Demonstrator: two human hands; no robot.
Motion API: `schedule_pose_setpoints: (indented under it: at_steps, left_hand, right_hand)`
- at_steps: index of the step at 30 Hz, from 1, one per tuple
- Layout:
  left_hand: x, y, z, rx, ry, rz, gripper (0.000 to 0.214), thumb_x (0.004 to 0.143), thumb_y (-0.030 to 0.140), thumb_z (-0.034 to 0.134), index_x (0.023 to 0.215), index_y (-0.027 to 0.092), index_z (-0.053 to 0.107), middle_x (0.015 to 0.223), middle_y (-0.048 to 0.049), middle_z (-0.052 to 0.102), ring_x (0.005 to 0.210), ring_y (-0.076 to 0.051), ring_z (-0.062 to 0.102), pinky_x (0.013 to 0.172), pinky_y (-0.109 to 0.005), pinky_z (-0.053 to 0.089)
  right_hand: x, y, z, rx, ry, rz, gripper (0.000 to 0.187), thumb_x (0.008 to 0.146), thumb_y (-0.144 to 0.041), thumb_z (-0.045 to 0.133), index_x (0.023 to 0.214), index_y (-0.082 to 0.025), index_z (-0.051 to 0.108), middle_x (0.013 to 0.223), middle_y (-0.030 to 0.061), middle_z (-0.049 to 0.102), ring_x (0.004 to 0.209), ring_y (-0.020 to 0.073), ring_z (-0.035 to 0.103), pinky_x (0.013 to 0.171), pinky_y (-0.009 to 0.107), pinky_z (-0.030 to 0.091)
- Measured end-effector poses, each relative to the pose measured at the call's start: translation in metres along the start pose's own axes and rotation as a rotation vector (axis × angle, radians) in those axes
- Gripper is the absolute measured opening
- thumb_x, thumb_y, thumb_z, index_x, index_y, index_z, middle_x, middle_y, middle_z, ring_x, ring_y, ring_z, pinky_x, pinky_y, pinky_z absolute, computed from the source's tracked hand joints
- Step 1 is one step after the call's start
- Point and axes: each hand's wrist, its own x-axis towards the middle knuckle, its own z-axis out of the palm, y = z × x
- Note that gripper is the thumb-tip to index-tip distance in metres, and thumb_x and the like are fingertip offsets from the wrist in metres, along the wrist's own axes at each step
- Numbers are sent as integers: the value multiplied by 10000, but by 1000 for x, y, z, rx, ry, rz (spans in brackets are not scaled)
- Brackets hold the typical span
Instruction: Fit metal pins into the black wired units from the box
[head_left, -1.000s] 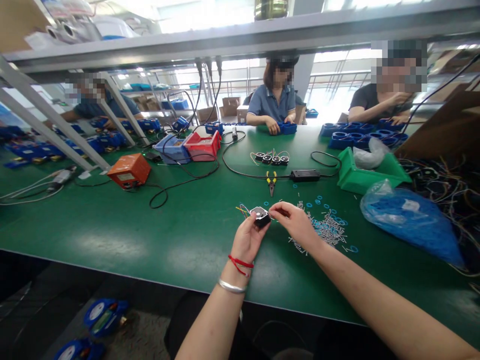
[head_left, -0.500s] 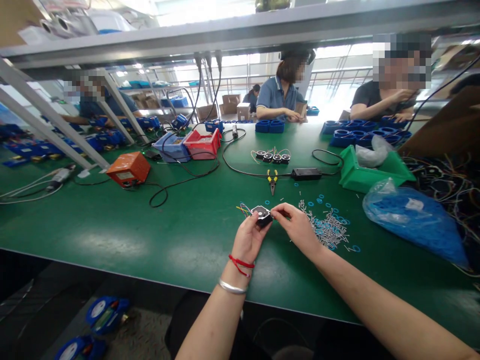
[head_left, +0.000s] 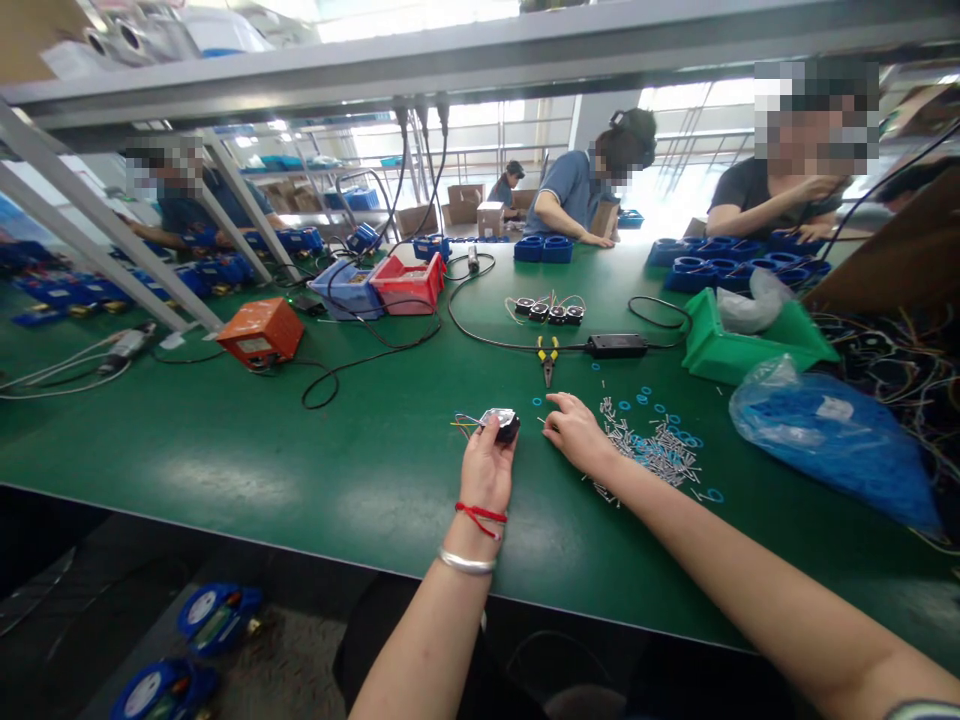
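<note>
My left hand (head_left: 486, 460) grips a small black module (head_left: 501, 421) with coloured wires trailing to its left, holding it just above the green table (head_left: 300, 450). My right hand (head_left: 574, 430) rests on the table beside it, fingers curled and stretched toward a small blue ring (head_left: 538, 402). Whether the fingertips pinch anything is too small to tell. To the right of that hand lies a scatter of small metal pins and blue rings (head_left: 652, 450).
Yellow-handled pliers (head_left: 547, 357), a black power adapter (head_left: 616, 346), several finished modules (head_left: 547, 310), an orange box (head_left: 261, 333), red and blue bins (head_left: 409, 283), a green bin (head_left: 742, 345) and a blue plastic bag (head_left: 825, 435) lie around. Other people work across the table.
My right hand has let go of the module and moved down to the table near the pins. My left hand has shifted the module slightly left and away.
</note>
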Motion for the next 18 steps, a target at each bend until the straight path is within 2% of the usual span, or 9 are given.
schedule_pose_setpoints:
  at_steps: [3,5,8,10,13,15,18]
  left_hand:
    - [-2,-1,1,7,-26,4,154,748,157,637,894,137,591,901,-50,647,869,-137,611,847,-284,456]
    - [-3,-1,3,11,-40,10,163,742,151,641,898,139,593,898,-46,649,864,-132,612,850,-278,454]
    - [-5,-3,7,13,-62,13,157,736,132,640,887,141,598,893,-41,650,852,-126,611,849,-273,457]
    - [-7,-4,10,22,-71,9,146,734,113,631,875,141,606,890,-42,651,844,-126,612,835,-264,465]
    - [-11,-6,15,63,-64,-1,137,728,97,621,859,135,617,887,-47,654,816,-121,613,757,-222,483]
    - [-12,-7,17,103,-96,-18,141,711,116,641,847,131,610,828,-39,650,733,-123,611,659,-219,492]
    - [-15,-8,20,157,-137,-74,187,679,141,675,847,132,595,745,-17,631,608,-110,582,535,-209,467]
  right_hand:
    - [4,-3,-6,56,-23,-36,81,776,-165,594,704,-148,627,1236,109,495,1228,261,335,1033,425,266]
    - [2,-12,-19,192,20,-32,85,796,-191,574,734,-155,620,1155,103,532,1136,231,420,988,387,321]
    - [-8,-29,-41,502,41,37,140,843,-282,519,832,-175,608,938,49,582,867,157,536,807,291,428]
    - [-17,-41,-50,706,11,120,185,852,-340,498,866,-183,595,770,-1,577,695,123,537,669,245,438]
    - [-25,-54,-48,1034,-18,258,216,845,-376,490,852,-172,562,647,-30,564,580,102,546,564,213,434]
    - [-26,-58,-42,1223,-26,313,229,816,-384,524,832,-158,550,706,-5,610,610,111,596,554,212,458]
    - [-25,-61,-38,1291,-3,360,213,779,-358,564,818,-149,553,708,10,636,638,133,633,582,233,496]
